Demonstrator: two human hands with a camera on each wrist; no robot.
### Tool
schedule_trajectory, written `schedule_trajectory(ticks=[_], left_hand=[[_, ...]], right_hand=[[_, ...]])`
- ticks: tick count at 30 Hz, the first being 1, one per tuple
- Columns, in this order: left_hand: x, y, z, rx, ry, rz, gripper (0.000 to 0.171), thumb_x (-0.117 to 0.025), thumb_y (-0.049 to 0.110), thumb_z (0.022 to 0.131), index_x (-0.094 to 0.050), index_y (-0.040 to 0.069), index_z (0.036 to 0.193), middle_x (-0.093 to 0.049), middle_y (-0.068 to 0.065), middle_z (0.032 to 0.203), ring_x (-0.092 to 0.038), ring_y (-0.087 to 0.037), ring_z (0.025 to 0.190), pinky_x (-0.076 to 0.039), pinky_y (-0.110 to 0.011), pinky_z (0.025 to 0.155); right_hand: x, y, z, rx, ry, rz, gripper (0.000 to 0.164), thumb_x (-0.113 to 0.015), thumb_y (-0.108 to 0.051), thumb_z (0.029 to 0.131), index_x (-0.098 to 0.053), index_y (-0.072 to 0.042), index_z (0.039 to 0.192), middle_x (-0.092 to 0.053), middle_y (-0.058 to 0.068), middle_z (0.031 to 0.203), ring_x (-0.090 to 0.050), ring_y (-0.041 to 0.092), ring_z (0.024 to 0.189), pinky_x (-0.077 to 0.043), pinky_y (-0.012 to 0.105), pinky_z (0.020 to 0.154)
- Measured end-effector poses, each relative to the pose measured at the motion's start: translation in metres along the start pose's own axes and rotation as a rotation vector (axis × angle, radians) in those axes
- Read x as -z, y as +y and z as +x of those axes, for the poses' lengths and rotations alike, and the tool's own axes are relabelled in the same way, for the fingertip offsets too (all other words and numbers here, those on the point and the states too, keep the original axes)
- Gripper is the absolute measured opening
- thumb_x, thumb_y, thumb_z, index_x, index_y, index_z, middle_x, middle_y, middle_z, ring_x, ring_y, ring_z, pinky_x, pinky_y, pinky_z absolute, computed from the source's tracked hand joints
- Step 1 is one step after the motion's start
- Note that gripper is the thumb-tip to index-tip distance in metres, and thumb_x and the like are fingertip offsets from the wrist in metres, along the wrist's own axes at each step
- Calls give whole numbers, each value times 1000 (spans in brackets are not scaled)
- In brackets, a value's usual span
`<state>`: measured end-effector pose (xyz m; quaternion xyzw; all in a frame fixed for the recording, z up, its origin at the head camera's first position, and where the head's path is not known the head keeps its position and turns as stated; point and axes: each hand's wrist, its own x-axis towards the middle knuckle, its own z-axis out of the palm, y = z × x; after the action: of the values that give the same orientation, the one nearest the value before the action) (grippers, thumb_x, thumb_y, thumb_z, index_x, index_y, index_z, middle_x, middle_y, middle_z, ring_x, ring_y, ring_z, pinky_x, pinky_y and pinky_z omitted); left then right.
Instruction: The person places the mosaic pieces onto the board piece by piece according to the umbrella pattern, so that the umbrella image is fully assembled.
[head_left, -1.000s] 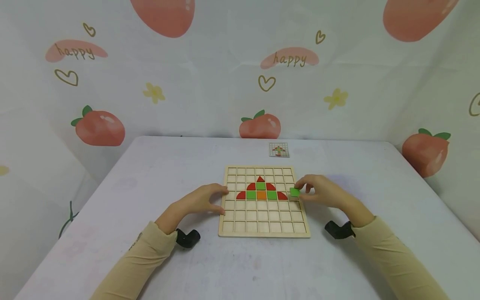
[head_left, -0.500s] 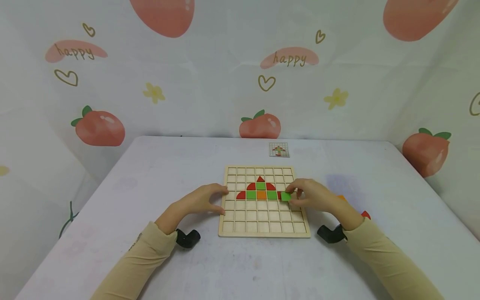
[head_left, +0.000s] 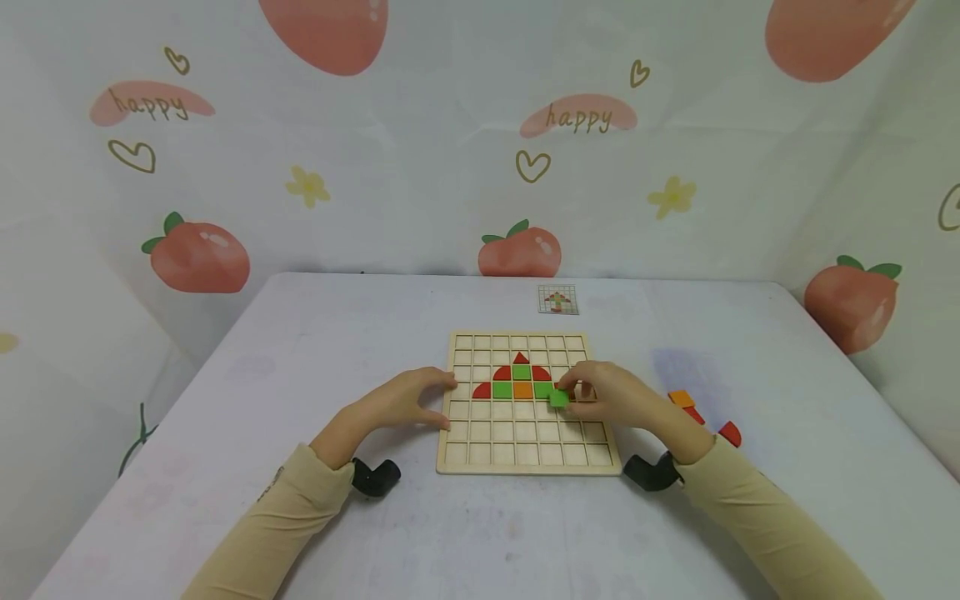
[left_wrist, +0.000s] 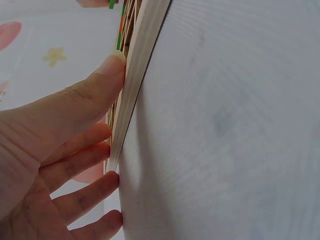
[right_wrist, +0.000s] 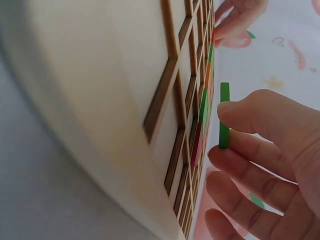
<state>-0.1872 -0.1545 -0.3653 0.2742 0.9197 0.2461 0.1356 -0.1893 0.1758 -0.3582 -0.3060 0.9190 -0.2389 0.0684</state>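
A wooden grid board lies on the table, its cells partly filled with red, green and orange tiles in a stepped shape. My right hand pinches a green square tile between thumb and fingers; in the right wrist view that tile stands off the board's surface. Along the board's left edge, my left hand rests with thumb and fingers spread. Up close in the left wrist view, the left thumb touches the board's side.
Behind the board lies a small pattern card showing a similar coloured figure. Right of the board, beside the right forearm, are an orange tile and a red curved tile, with another red piece partly under the orange one.
My right hand has carried the green tile leftward from the board's right edge to over the tiled row. Loose tiles behind the right forearm have come into view. The left hand stays still.
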Motion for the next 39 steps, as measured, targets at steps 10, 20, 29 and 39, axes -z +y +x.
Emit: schedule_trajectory(ticks=[10, 20, 29, 39], left_hand=[[0, -1, 1, -10, 2, 0, 61, -76, 29, 76, -55, 3, 127, -50, -16, 138, -42, -33, 132, -35, -48, 111], [0, 0, 1, 13, -3, -3, 60, -76, 28, 77, -54, 4, 127, -49, -14, 139, -41, -32, 133, -34, -47, 112], [-1, -1, 1, 7, 0, 6, 60, -76, 28, 77, -55, 4, 127, -50, -14, 139, -42, -32, 132, -35, -47, 111], [-1, 0, 1, 9, -2, -5, 59, -76, 27, 77, -55, 4, 127, -50, -15, 139, -42, -32, 132, -35, -47, 112]], right_hand=[[-5, -4, 7, 43, -9, -45, 23, -71, -18, 80, -67, -7, 99, -65, -1, 87, -54, 11, 75, -46, 18, 62], [-6, -10, 9, 45, -24, -66, 20, -71, -16, 81, -68, -6, 98, -66, 0, 89, -53, 11, 76, -46, 17, 63], [-8, -16, 10, 88, -34, -101, 20, -71, -17, 81, -69, -6, 97, -67, 1, 92, -54, 11, 77, -49, 20, 68], [-11, -21, 16, 73, -55, -91, 18, -72, -18, 81, -69, -10, 97, -67, -1, 93, -54, 10, 78, -49, 20, 69]])
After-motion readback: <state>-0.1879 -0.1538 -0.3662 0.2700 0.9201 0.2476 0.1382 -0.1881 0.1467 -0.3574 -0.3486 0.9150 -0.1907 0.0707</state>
